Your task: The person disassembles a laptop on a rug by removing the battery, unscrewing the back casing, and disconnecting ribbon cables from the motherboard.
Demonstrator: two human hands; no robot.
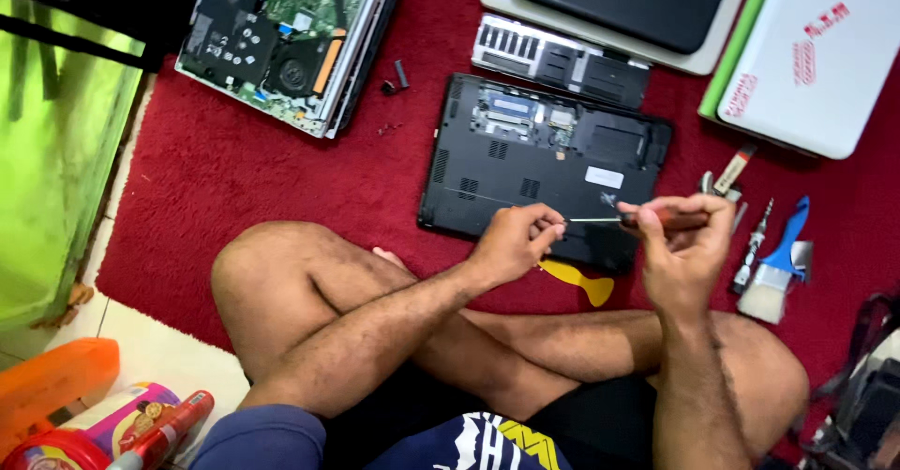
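A black laptop lies upside down on the red carpet, its memory bay uncovered. My right hand is closed around the red-brown handle of a screwdriver, whose thin shaft points left. My left hand pinches its fingertips together at the screwdriver's tip, above the laptop's near edge. Whether something tiny sits between those fingers cannot be seen. A yellow pry tool lies just under my hands.
An opened laptop with bare circuit board lies at far left. A removed cover panel, a closed dark laptop and a white one lie beyond. A blue-handled brush, small screwdrivers and my crossed legs sit close.
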